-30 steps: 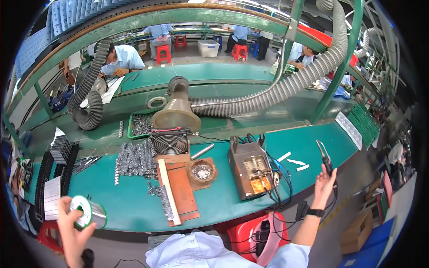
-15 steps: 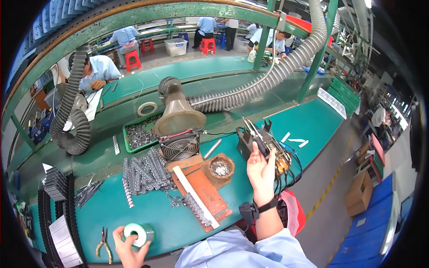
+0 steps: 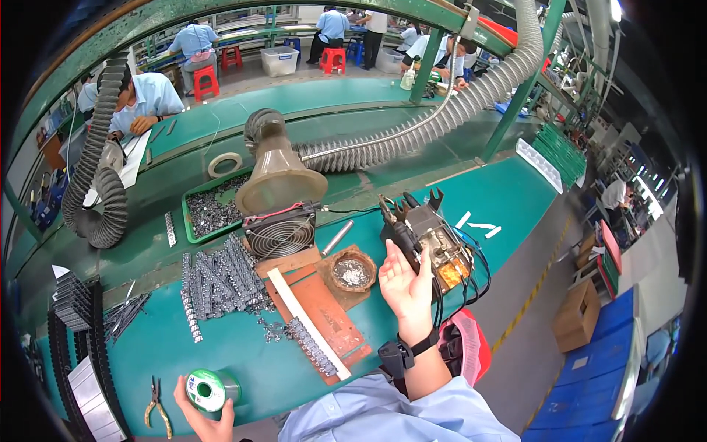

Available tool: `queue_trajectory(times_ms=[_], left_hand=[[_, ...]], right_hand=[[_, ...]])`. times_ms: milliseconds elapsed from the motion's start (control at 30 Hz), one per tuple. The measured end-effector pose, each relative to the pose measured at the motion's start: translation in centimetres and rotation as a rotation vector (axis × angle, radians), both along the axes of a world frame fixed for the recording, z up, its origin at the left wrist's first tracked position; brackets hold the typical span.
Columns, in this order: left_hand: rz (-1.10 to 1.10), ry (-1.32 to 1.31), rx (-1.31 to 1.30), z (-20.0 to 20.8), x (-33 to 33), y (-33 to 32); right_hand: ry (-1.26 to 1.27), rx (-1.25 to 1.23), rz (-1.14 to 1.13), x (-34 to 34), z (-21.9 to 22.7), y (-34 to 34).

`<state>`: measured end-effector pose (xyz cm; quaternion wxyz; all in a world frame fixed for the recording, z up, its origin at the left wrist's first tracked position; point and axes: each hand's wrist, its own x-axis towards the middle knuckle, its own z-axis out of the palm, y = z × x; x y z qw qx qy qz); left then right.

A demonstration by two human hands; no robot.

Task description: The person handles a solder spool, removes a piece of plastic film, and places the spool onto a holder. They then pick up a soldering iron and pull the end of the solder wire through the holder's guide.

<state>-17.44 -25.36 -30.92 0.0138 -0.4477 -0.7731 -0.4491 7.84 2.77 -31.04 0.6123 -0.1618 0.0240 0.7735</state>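
At the lower left, my left hand (image 3: pixel 197 418) is closed round a spool of solder wire (image 3: pixel 230 386), its pale labelled end turned up. My right hand (image 3: pixel 406 289) is open, palm up and fingers stretched, beside the soldering station (image 3: pixel 436 244). A black soldering iron handle (image 3: pixel 402 237) rests in the station's holder just beyond my fingertips; nothing lies in the palm. Left of that hand, a round bowl of silvery bits (image 3: pixel 353 273) stands by a brown board (image 3: pixel 333 318). Across the board lie a white strip (image 3: pixel 300 313) and a row of small metal parts (image 3: pixel 311 346).
A fan (image 3: pixel 281 237) stands beneath a fume hood (image 3: pixel 280 188). Stacked metal strips (image 3: pixel 224 283) and a green tray (image 3: pixel 193 230) of small parts lie left of it. Pliers (image 3: pixel 156 409) lie near the spool. Co-workers sit beyond the bench.
My right hand has come away from the soldering iron handle, which now sits in the holder. The spool in my left hand has tilted, showing more of its end. The whole view has shifted slightly.
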Motion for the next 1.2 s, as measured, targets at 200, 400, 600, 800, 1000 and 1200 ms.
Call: queue_trajectory(times_ms=[200, 400, 600, 800, 1000, 1200], left_hand=[[0.045, -0.479, 0.098, -3.0, 0.3, -0.6], [0.083, -0.611, 0.136, -4.0, 0.4, -1.1], [-0.200, -1.043, 0.482, 0.9, 3.1, 0.7], [-0.465, -1.263, 0.573, 2.7, 5.5, 4.5], [-0.453, -1.213, 0.596, 1.5, 7.6, 4.6], [-0.523, -0.849, 0.588, 1.9, 8.2, 4.0]], right_hand=[[-0.065, -0.042, 0.128, -0.3, 0.4, -2.4], [-0.428, 0.635, 0.319, 1.8, 2.3, -9.0], [-0.675, 1.142, 0.923, 0.4, 4.7, -11.2], [-0.830, 1.123, 1.004, -4.7, 5.6, -13.1], [-0.581, 0.845, 0.896, -5.9, 2.8, -15.3], [-0.302, 0.576, 0.982, -5.1, -0.7, -16.6]])
